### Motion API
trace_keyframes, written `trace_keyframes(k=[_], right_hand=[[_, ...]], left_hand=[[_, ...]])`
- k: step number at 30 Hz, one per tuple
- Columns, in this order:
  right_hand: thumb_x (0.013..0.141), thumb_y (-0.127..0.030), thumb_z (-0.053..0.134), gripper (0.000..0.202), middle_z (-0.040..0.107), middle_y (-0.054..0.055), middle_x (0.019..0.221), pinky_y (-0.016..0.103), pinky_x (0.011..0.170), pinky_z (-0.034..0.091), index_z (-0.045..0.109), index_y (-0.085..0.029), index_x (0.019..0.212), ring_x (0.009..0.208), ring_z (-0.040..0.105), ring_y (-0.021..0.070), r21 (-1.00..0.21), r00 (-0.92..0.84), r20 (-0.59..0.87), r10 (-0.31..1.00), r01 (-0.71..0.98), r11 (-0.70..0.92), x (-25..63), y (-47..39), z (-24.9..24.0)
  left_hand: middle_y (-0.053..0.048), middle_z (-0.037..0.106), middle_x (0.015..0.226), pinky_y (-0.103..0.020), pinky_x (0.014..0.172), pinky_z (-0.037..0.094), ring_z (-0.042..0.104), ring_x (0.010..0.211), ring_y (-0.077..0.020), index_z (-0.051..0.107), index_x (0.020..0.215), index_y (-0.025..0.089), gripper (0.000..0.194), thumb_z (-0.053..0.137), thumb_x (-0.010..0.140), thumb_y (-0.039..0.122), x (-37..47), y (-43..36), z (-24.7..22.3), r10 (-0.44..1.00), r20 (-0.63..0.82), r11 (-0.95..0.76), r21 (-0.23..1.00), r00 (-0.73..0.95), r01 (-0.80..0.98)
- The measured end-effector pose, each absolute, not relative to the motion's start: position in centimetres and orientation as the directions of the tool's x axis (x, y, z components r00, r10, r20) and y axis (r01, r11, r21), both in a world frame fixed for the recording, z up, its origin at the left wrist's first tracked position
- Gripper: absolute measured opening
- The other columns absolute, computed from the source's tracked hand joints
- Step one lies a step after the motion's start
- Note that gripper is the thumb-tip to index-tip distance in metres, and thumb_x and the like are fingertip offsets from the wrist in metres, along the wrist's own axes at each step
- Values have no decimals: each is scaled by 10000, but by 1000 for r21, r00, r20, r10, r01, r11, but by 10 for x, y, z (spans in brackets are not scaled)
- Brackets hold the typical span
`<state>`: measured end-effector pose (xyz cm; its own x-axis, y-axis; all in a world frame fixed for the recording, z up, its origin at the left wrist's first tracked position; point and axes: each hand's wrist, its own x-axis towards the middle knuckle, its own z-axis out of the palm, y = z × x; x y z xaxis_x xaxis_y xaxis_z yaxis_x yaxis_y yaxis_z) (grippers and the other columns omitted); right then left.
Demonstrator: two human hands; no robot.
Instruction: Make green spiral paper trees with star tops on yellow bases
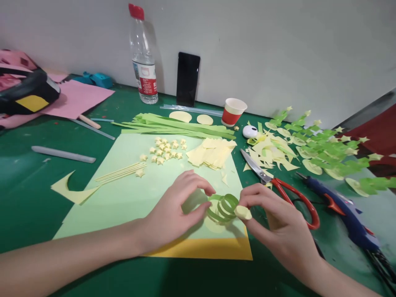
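My right hand (275, 222) pinches a small pale yellow paper piece (243, 212) between thumb and fingers. Just left of it, a curled green paper strip (227, 205) stands in loops above a pale yellow paper disc (215, 226). My left hand (182, 206) is beside the curl, its thumb and index finger apart; whether the tips touch the strip I cannot tell. Underneath lie light green paper sheets (148, 206) with a yellow sheet (201, 248) showing at the front. Small folded paper stars (162, 150), thin paper strips (120, 172) and pale yellow paper pieces (212, 152) rest behind.
Red-handled scissors (262, 177) and a blue glue gun (343, 210) lie at right, near finished green paper pieces with stars (334, 152). Green strips (173, 126), a paper cup (233, 112), a phone (188, 78) and a bottle (144, 66) are along the wall.
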<state>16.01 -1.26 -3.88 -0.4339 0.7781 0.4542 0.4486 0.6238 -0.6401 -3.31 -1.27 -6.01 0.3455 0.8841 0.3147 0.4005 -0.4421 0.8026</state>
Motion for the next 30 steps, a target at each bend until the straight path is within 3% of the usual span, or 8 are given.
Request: trace_keyframes(k=[5, 10, 14, 21, 30], right_hand=[[756, -96, 525, 103, 563, -2, 694, 164, 546, 465, 536, -192, 720, 633, 544, 82, -659, -416, 471, 778, 420, 624, 161, -13, -40], [740, -70, 521, 120, 570, 4, 709, 176, 568, 473, 548, -186, 724, 654, 551, 90, -669, -408, 490, 771, 391, 632, 161, -15, -41], [736, -65, 516, 121, 568, 11, 713, 192, 563, 472, 552, -178, 713, 634, 542, 93, -682, -415, 474, 777, 386, 622, 160, -17, -39], [736, -92, 497, 104, 559, 18, 701, 227, 548, 469, 546, -176, 699, 620, 530, 107, -681, -420, 503, 756, 347, 645, 158, -17, -39], [743, -103, 502, 90, 555, 12, 721, 234, 570, 466, 527, -181, 705, 630, 515, 102, -707, -381, 508, 773, 329, 627, 162, -15, -34]], left_hand=[[4, 607, 837, -330, 827, 433, 542, 956, -204, 567, 757, 228, 63, 564, 781, 287, -35, -11, -59, 951, 153, -247, 899, 269, 361], [-8, 633, 820, -456, 982, 324, 519, 1066, -261, 577, 669, 222, 183, 640, 703, 390, -34, -11, -57, 971, 37, -121, 927, 235, 356], [-16, 647, 783, -481, 967, 343, 516, 1081, -270, 566, 642, 219, 191, 629, 715, 384, -32, -11, -56, 970, 49, -140, 912, 236, 385], [-14, 630, 719, -425, 819, 469, 592, 744, -188, 613, 643, 208, 125, 598, 740, 285, -31, -11, -54, 969, 139, -213, 887, 202, 410], [-51, 629, 764, -418, 729, 509, 600, 744, -203, 623, 629, 205, 139, 606, 725, 305, -33, -11, -51, 981, 144, -185, 890, 128, 418]])
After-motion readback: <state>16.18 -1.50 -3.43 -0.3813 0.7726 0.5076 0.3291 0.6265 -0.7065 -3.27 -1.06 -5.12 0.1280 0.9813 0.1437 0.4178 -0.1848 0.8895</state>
